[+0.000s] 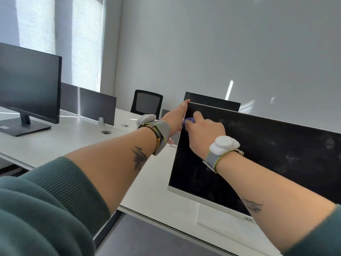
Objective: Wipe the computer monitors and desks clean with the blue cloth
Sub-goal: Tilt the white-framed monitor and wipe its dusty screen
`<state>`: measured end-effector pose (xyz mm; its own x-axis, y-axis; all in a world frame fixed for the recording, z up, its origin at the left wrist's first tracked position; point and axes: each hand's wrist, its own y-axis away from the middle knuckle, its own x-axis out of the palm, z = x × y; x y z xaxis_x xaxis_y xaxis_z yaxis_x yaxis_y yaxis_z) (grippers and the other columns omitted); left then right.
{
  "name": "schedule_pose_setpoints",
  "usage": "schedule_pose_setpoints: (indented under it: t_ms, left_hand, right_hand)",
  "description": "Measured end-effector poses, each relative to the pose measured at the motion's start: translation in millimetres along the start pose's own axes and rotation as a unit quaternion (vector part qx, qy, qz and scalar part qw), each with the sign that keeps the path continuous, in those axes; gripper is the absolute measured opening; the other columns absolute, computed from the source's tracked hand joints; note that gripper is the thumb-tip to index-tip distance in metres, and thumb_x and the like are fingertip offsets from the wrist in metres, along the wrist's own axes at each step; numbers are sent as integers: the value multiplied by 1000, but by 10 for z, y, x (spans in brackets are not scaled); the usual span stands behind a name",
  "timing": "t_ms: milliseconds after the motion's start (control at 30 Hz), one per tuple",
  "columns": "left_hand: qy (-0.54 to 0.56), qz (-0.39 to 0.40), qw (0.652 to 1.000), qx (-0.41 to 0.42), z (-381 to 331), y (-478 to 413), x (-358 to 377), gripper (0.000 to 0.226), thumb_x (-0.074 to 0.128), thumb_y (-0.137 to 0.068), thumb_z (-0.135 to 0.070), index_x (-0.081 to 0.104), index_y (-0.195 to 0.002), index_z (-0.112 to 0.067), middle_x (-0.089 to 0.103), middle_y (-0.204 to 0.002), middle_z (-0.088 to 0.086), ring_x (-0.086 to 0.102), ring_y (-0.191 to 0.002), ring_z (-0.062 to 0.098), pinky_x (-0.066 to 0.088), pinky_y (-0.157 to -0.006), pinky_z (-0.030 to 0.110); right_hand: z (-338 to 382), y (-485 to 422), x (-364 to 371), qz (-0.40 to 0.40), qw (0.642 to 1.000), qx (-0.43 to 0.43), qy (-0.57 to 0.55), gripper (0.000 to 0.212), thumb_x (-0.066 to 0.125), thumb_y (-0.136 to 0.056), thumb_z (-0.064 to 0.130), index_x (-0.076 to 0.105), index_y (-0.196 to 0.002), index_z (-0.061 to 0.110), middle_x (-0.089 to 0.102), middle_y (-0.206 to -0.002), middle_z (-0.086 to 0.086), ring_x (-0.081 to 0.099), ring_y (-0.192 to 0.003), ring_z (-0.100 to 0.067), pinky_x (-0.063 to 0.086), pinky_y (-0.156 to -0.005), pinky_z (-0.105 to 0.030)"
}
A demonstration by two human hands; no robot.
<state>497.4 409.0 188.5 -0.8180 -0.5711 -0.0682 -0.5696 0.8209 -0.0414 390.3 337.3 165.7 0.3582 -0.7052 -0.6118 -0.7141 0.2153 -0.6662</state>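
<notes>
Pale grey wall (221, 43) fills the space beyond both hands, with closed window blinds (36, 24) far off to the left of the left hand. Three monitors show, one office chair, two hands and one cloth.

White desk (64, 143) runs under both forearms and away to the left. Largest of the screens is the white-framed monitor (267, 154) directly under the hands, its dark glass smeared with pale streaks to the right of the right hand. A black monitor (27, 82) stands well to the left of the left hand. The third monitor (212, 100), seen only as a dark panel, rises just beyond the fingertips. The mesh-backed chair (146, 103) sits beyond the left wrist, at the desk's far side.

The left hand (177, 115) grips the upper left corner of the white-framed monitor, thumb at the top edge and fingers wrapped round behind the side. The right hand (204, 132) lies on the screen just beside it, fingers curled down over the blue cloth (188, 121). The cloth is bunched under those fingers and pressed to the glass near that same corner, with only a small fold showing between the two hands. Each wrist wears a grey band carrying a white pod — left wristband (158, 132), right wristband (223, 145).
</notes>
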Motion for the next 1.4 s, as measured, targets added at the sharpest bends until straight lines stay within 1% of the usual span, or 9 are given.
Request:
schedule_pose_setpoints:
  t_ms: [300,433,567,700,867,1000,1133,1300,1400]
  left_hand:
    - [-9,19,999,42,20,60,40,46,31,-96,-71,34,-141,-64,47,-148,-11,54,-121,19,33,-98,63]
    - [-8,30,997,72,35,38,22,44,25,-106,-52,27,-151,-55,36,-157,-4,35,-143,23,27,-110,53]
    - [-9,32,996,83,3,82,26,45,23,-108,-47,25,-153,-51,44,-143,-6,46,-123,17,40,-92,40]
    - [3,36,996,82,5,111,44,45,23,-109,-46,24,-154,-49,35,-157,-2,33,-144,21,32,-101,41]
    - [1,36,995,92,12,111,17,46,24,-109,-46,25,-155,-45,39,-155,-1,42,-130,17,38,-92,32]
    - [-2,22,997,77,36,74,-1,52,29,-107,-51,31,-155,-32,40,-155,0,36,-143,23,30,-111,43]
    - [10,2,1000,13,12,15,24,66,39,-89,-79,54,-128,-27,63,-111,-7,56,-115,21,37,-100,58]
    - [9,-9,1000,1,44,2,-7,86,36,-82,-87,45,-146,-29,55,-141,0,52,-126,30,36,-104,63]
    - [23,6,1000,-11,95,11,-10,84,36,-83,-85,45,-146,-30,55,-141,-3,51,-127,27,35,-104,62]
  right_hand:
    - [57,-2,-106,52,999,-2,1,24,47,-94,19,58,-115,17,44,-106,-5,42,-54,-23,39,-52,-33]
    - [205,71,-44,109,994,-22,-1,26,45,-94,16,54,-119,13,35,-93,-4,38,-49,-22,38,-50,-32]
    - [181,33,-1,86,995,32,-30,21,46,-97,22,52,-116,16,36,-88,-2,32,-48,-19,36,-52,-32]
    - [300,90,35,130,990,33,-44,25,49,-94,22,46,-117,16,39,-87,-3,36,-51,-20,31,-50,-30]
    - [216,-5,12,71,993,74,-62,20,50,-95,29,54,-113,21,40,-91,1,37,-54,-20,36,-57,-33]
    - [295,109,63,113,993,13,-31,25,47,-95,23,55,-118,18,36,-92,-1,32,-47,-19,25,-47,-29]
    - [188,15,13,43,995,80,-39,21,49,-96,31,59,-111,21,36,-88,1,29,-49,-20,29,-53,-30]
    - [274,165,52,119,993,0,-1,28,47,-97,24,51,-122,15,31,-93,-2,28,-48,-20,23,-46,-29]
    - [210,106,54,72,997,19,2,22,48,-97,28,56,-116,20,31,-92,-1,26,-46,-19,21,-46,-28]
